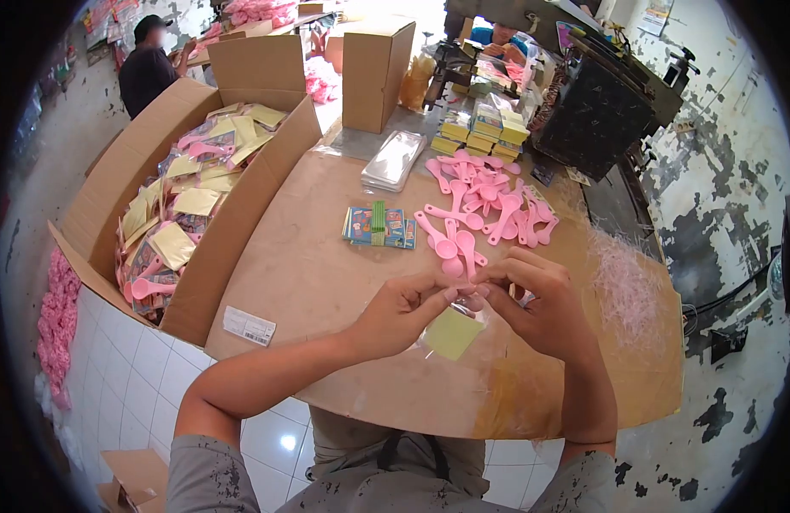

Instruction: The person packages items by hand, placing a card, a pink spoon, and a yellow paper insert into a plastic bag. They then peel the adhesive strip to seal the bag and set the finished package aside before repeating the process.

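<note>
Over the near part of the table, my left hand (pixel 402 315) and my right hand (pixel 538 306) meet, thumbs and fingers pinched at the top edge of a clear plastic bag. In this plastic bag (pixel 454 333) sits a pale yellow card; something pinkish shows near the fingertips, partly covered by them. Just beyond my hands lies a heap of pink plastic spoons (pixel 502 207). A stack of colourful printed cards (pixel 378 227) with a green band around it is to the left. Farther back rests a pile of clear plastic bags (pixel 395 161).
A large open carton (pixel 241 218) full of packed bags stands at the left. Bundled card stacks (pixel 480 128) sit at the back beside a dark machine (pixel 596 107). Plastic shreds (pixel 625 278) lie at the right edge. One person (pixel 151 68) works at back left, another (pixel 500 41) behind the machine.
</note>
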